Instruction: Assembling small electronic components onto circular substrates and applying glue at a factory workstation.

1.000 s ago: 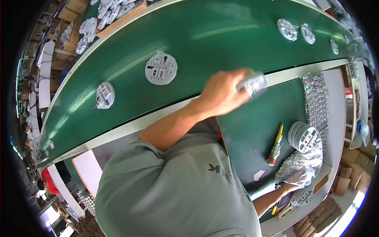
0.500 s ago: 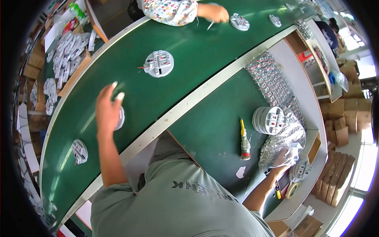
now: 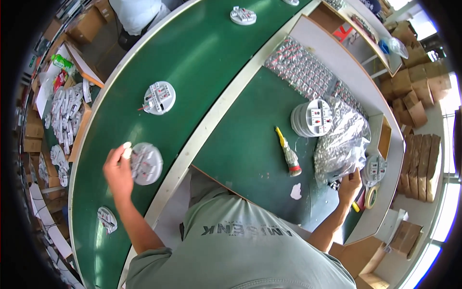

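My left hand [image 3: 119, 171] is over the green belt, fingers closed at the left edge of a round grey plastic base [image 3: 147, 164]. White covers show on the fingertips. This base looks slightly blurred and its details are hard to read. On the right, my right hand [image 3: 350, 185] pinches the near edge of a clear plastic bag [image 3: 344, 161] that holds many small parts. Just beyond the bag stands a stack of round bases [image 3: 312, 118] with terminal blocks on top. Beside my right hand lies another grey base [image 3: 374, 169].
More bases lie along the green belt [image 3: 192, 58], including one with red wires [image 3: 160, 98] and one nearer me [image 3: 107, 220]. A metal rail [image 3: 211, 123] separates belt and bench. The bench holds a yellow-handled brush [image 3: 288, 153], a tape roll [image 3: 370, 197] and bubble-like packed parts [image 3: 303, 67].
My left hand has come down beside the round base, its fingers closing. My right hand has drawn back from beneath the plastic to its near edge. The view has shifted.
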`<action>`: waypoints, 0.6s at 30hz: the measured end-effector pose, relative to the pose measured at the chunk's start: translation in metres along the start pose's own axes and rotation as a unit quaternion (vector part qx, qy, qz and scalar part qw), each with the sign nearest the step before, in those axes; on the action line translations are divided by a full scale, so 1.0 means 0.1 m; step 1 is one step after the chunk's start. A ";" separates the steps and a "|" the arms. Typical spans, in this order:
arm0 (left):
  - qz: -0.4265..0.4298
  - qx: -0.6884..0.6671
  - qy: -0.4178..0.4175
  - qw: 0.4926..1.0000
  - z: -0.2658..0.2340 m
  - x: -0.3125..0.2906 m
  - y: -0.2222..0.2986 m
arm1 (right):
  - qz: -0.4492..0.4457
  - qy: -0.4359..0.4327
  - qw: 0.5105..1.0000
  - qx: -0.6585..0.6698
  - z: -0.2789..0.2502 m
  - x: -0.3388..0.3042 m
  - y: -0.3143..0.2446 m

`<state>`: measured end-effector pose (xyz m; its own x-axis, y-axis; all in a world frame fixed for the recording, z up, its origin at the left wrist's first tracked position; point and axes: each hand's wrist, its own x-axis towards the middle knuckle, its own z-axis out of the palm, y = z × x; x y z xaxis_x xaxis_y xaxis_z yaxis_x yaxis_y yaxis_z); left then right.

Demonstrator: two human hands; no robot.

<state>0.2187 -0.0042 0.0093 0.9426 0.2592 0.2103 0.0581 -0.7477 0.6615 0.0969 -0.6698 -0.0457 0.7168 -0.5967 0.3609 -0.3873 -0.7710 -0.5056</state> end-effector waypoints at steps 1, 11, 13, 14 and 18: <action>0.040 -0.038 0.017 0.998 0.18 -0.09 0.23 | 0.049 -0.022 0.999 -0.007 -0.12 -0.05 -0.03; 0.273 -0.102 -0.048 0.956 2.18 -0.44 1.44 | -0.026 -0.011 0.972 0.234 0.16 -0.42 -1.68; 0.273 -0.118 -0.049 0.953 2.24 -0.51 1.43 | -0.080 -0.125 0.944 0.295 0.45 -0.56 -1.86; 0.272 -0.131 -0.051 0.952 2.26 -0.52 1.43 | -0.130 -0.132 0.939 0.289 0.59 -0.59 -1.93; 0.270 -0.151 -0.064 0.949 2.23 -0.55 1.42 | -0.253 -0.153 0.921 0.253 0.90 -0.58 -2.05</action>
<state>0.2482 -0.2611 -0.0690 0.8417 -0.2029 0.5004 -0.5230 -0.5368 0.6620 0.1870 -0.4570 -0.0339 0.8907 -0.0386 0.4530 0.3066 -0.6847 -0.6611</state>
